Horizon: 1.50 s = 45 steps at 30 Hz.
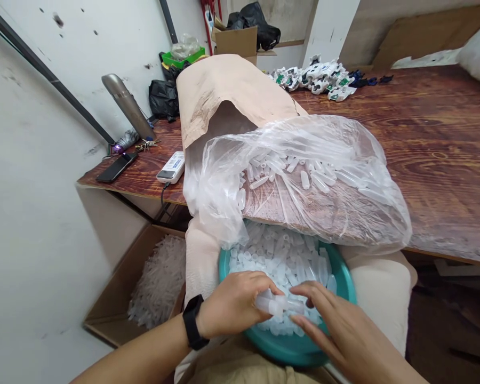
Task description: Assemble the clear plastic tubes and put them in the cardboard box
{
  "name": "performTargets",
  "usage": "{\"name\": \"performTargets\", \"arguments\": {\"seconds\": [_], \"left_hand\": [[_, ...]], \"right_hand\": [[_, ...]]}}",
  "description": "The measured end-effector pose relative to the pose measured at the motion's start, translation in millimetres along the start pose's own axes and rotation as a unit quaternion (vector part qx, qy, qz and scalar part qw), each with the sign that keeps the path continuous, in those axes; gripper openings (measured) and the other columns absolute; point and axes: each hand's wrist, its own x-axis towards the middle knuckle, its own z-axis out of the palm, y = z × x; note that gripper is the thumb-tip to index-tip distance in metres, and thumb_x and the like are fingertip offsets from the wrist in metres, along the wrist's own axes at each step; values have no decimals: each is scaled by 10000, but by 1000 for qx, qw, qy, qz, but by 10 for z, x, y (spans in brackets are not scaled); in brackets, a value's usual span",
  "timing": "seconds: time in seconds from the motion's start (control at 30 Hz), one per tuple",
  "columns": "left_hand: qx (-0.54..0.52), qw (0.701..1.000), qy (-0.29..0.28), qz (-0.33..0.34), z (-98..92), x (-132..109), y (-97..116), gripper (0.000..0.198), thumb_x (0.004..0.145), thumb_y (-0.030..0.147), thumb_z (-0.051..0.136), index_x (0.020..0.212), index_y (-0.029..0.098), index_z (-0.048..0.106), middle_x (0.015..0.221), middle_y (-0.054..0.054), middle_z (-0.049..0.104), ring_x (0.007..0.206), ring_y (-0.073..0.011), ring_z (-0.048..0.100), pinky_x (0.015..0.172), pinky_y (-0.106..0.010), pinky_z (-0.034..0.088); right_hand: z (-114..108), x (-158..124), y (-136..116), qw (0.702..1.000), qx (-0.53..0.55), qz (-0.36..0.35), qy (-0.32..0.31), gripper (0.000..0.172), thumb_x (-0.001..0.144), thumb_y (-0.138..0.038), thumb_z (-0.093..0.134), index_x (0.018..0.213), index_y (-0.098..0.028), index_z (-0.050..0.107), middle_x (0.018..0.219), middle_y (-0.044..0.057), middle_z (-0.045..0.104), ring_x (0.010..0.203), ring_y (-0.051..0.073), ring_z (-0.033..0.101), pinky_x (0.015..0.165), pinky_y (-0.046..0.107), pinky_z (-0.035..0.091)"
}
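Wood-grained tabletop (440, 154) stretches ahead of me beside a scuffed white wall (36, 213), and a clear plastic bag (368, 146) spreads over its near edge with small whitish tubes (305, 180) inside. Below that edge, between my legs, sits a teal basin (292, 352) heaped with more translucent pieces (260, 261). Over it, my left hand (236, 301) pinches a small clutch of translucent tubes (275, 305) between thumb and fingers (how many, I cannot tell). My right hand (344, 330) comes in from the other side, thumb and forefinger parted around the end of one tube; whether they touch it I cannot tell. On my left wrist is a black watch (194, 322). To the left, a cardboard box (108, 320) on a lower level holds slender translucent pieces (158, 282); above it on the table lie a phone (117, 167) and a white device (172, 166) with a cable.
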Motion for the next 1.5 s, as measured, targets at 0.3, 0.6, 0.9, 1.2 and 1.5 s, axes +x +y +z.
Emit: {"name": "performTargets", "arguments": {"seconds": [0.3,0.6,0.9,1.2,1.5], "left_hand": [[-1,1000,-11,10,11,5,-6,173,809,201,716,979,192,691,955,-18,736,860,-165,676,781,-227,480],[80,994,-28,70,76,25,-62,197,839,178,637,1036,193,641,1000,-40,747,933,-212,698,847,-291,491],[172,981,-61,-62,35,269,3,258,858,261,600,1103,200,546,996,-56,726,945,-248,690,787,-307,497],[229,959,-71,-153,87,868,-193,238,863,402,617,944,178,630,942,-141,745,926,-330,716,754,-373,526],[252,953,-80,-149,115,923,-235,311,870,479,597,884,188,706,948,-148,764,942,-337,717,781,-392,534]], "right_hand": [[28,72,-45,991,-86,-89,39,391,1072,-422,296,862,-249,576,737,17,648,632,214,652,576,314,480],[87,46,-88,1000,13,14,-12,428,1063,-429,281,803,-252,572,723,19,634,662,208,632,620,305,462],[121,167,161,995,-1,78,-66,387,1073,-430,274,898,-242,564,816,26,655,761,210,666,674,312,508],[428,245,175,987,-114,-18,-111,273,820,-119,675,1084,-185,654,1042,117,687,972,338,655,794,452,545],[415,279,192,985,-53,7,-163,266,854,-5,531,964,-182,696,946,87,709,865,236,715,759,312,539]]}}
